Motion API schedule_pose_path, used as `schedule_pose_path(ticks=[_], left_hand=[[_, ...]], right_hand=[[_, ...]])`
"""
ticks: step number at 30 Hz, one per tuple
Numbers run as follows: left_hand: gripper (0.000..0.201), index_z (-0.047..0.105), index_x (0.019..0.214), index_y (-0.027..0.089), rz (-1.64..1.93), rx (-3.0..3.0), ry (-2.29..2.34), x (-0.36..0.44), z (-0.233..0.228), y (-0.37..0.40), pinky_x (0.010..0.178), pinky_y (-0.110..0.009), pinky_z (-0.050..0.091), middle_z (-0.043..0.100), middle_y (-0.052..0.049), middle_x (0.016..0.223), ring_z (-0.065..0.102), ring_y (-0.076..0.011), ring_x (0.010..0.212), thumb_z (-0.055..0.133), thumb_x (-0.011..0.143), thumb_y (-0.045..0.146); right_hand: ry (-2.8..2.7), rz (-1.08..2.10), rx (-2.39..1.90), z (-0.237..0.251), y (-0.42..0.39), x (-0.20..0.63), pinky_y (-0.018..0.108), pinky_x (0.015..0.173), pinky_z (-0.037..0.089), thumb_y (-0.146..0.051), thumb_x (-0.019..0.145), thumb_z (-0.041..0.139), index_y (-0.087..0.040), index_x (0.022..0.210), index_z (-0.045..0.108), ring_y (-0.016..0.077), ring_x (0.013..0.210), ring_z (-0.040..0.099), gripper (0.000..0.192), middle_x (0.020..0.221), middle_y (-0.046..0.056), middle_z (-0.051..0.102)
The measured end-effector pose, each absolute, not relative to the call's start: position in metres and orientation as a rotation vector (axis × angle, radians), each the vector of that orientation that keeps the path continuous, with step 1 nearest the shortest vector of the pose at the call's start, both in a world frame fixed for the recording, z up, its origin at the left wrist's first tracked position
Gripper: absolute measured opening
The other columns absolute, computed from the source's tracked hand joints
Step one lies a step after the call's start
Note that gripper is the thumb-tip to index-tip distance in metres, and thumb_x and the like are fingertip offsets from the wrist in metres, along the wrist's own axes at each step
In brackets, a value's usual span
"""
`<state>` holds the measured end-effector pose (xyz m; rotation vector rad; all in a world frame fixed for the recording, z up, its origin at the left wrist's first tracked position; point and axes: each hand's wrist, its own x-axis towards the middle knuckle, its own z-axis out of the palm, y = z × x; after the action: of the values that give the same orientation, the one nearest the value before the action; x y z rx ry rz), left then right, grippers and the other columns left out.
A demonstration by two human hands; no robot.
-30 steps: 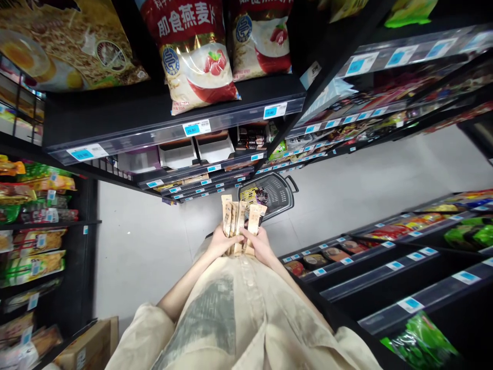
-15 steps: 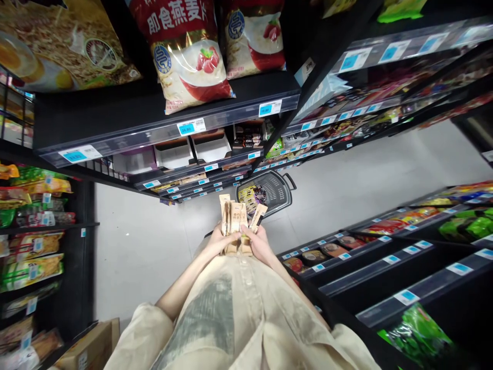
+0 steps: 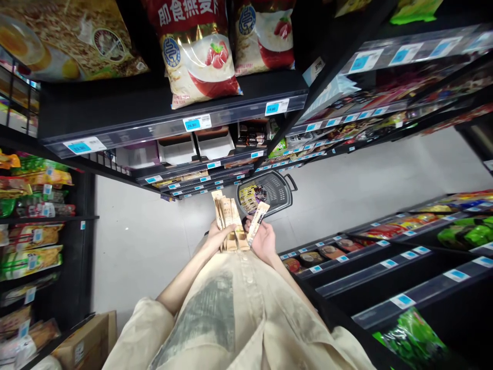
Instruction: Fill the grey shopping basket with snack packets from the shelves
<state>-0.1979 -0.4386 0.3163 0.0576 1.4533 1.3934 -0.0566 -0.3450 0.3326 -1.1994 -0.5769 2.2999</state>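
Note:
In front of my waist, my left hand (image 3: 219, 236) is closed around a bunch of tan stick sachets (image 3: 229, 218), with its thumb lying across their front. The sachets stand upright, and printed lettering shows on them. Just to the right, my right hand (image 3: 264, 239) holds one separate stick sachet (image 3: 257, 222), cream with dark print, tilted to the right along its fingers. A small gap parts this sachet from the bunch. Beyond my hands, a dark grey shopping basket (image 3: 284, 201) rests on the floor, with yellow and purple packets (image 3: 251, 196) at its left end.
Ahead is a black shelf (image 3: 246, 97) with large oatmeal bags (image 3: 200, 61) and open boxes (image 3: 177, 150) lower down. Another rack (image 3: 385, 280) runs along my right. Packaged snacks fill shelves at the left, above a cardboard box (image 3: 87, 341). Grey floor (image 3: 142, 246) lies between.
My right hand has moved away from the bunch to the right, taking the single stick sachet with it. The left hand keeps the bunch, now tilted slightly left.

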Motion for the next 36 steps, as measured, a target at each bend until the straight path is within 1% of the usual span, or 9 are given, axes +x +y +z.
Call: schedule_pose_path(ticks=[5, 8, 11, 16, 23, 27, 31, 34, 36], left_hand=[[0.059, 0.07, 0.11, 0.013, 1.41, 0.062, 1.544, -0.202, 0.318, -0.44, 0.09, -0.042, 0.061, 0.079, -0.014, 0.112, 0.077, -0.0309, 0.098, 0.093, 0.062, 0.039], [0.057, 0.07, 0.108, 0.013, 1.4, 0.054, 1.564, -0.203, 0.32, -0.441, 0.092, -0.045, 0.061, 0.079, -0.015, 0.109, 0.076, -0.0325, 0.098, 0.093, 0.061, 0.036], [0.057, 0.07, 0.106, 0.014, 1.408, 0.027, 1.52, -0.203, 0.323, -0.441, 0.097, -0.047, 0.059, 0.079, -0.014, 0.108, 0.075, -0.0346, 0.104, 0.095, 0.059, 0.035], [0.064, 0.071, 0.112, 0.013, 1.441, 0.063, 1.419, -0.195, 0.333, -0.442, 0.105, -0.048, 0.056, 0.078, -0.016, 0.115, 0.072, -0.036, 0.113, 0.097, 0.061, 0.043], [0.066, 0.068, 0.124, 0.015, 1.509, 0.194, 1.389, -0.181, 0.326, -0.436, 0.103, -0.042, 0.054, 0.073, -0.015, 0.124, 0.07, -0.031, 0.116, 0.09, 0.073, 0.051], [0.059, 0.069, 0.113, 0.013, 1.427, 0.306, 1.47, -0.176, 0.315, -0.433, 0.093, -0.037, 0.057, 0.075, -0.011, 0.108, 0.072, -0.027, 0.101, 0.093, 0.069, 0.043], [0.053, 0.068, 0.111, 0.012, 1.398, 0.289, 1.536, -0.164, 0.315, -0.42, 0.083, -0.031, 0.057, 0.075, -0.007, 0.1, 0.071, -0.0214, 0.09, 0.092, 0.065, 0.024], [0.049, 0.067, 0.115, 0.012, 1.439, 0.238, 1.512, -0.15, 0.317, -0.398, 0.079, -0.026, 0.057, 0.076, -0.006, 0.098, 0.072, -0.0185, 0.086, 0.081, 0.068, 0.008], [0.048, 0.068, 0.117, 0.011, 1.425, 0.247, 1.534, -0.139, 0.319, -0.381, 0.079, -0.026, 0.058, 0.076, -0.007, 0.097, 0.073, -0.019, 0.086, 0.075, 0.07, 0.006]], right_hand=[[-0.692, 2.21, -1.23, 0.332, -0.34, -0.053, 0.03, 0.07, 0.056, -0.044, 0.072, 0.084, -0.026, 0.092, 0.072, 0.0175, 0.078, 0.062, 0.03, 0.09, 0.001, 0.069], [-0.926, 2.067, -1.293, 0.332, -0.337, -0.052, 0.026, 0.069, 0.053, -0.034, 0.063, 0.097, -0.025, 0.085, 0.071, 0.0141, 0.074, 0.062, 0.035, 0.084, -0.002, 0.071], [-1.056, 2.011, -1.332, 0.331, -0.338, -0.055, 0.026, 0.069, 0.053, -0.029, 0.055, 0.101, -0.022, 0.079, 0.07, 0.0138, 0.07, 0.063, 0.04, 0.08, -0.001, 0.074], [-1.114, 2.106, -1.295, 0.326, -0.345, -0.068, 0.028, 0.074, 0.056, -0.036, 0.064, 0.097, -0.022, 0.081, 0.066, 0.016, 0.072, 0.068, 0.038, 0.082, 0.0, 0.075], [-1.194, 2.284, -1.287, 0.313, -0.346, -0.077, 0.036, 0.091, 0.061, -0.052, 0.08, 0.085, -0.026, 0.108, 0.067, 0.0233, 0.103, 0.075, 0.042, 0.114, 0.003, 0.078], [-1.133, 2.477, -1.317, 0.309, -0.341, -0.08, 0.042, 0.098, 0.061, -0.062, 0.08, 0.079, -0.026, 0.115, 0.071, 0.0278, 0.12, 0.072, 0.051, 0.119, 0.006, 0.078], [-1.194, 2.619, -1.287, 0.313, -0.324, -0.073, 0.047, 0.102, 0.06, -0.073, 0.083, 0.068, -0.024, 0.11, 0.075, 0.031, 0.122, 0.071, 0.057, 0.113, 0.008, 0.08], [-1.289, 2.592, -1.256, 0.318, -0.301, -0.063, 0.044, 0.103, 0.059, -0.067, 0.08, 0.074, -0.026, 0.109, 0.075, 0.0298, 0.122, 0.071, 0.05, 0.113, 0.005, 0.08], [-1.353, 2.506, -1.248, 0.321, -0.286, -0.053, 0.041, 0.106, 0.057, -0.059, 0.078, 0.079, -0.027, 0.11, 0.074, 0.0279, 0.122, 0.071, 0.046, 0.115, 0.004, 0.08]])
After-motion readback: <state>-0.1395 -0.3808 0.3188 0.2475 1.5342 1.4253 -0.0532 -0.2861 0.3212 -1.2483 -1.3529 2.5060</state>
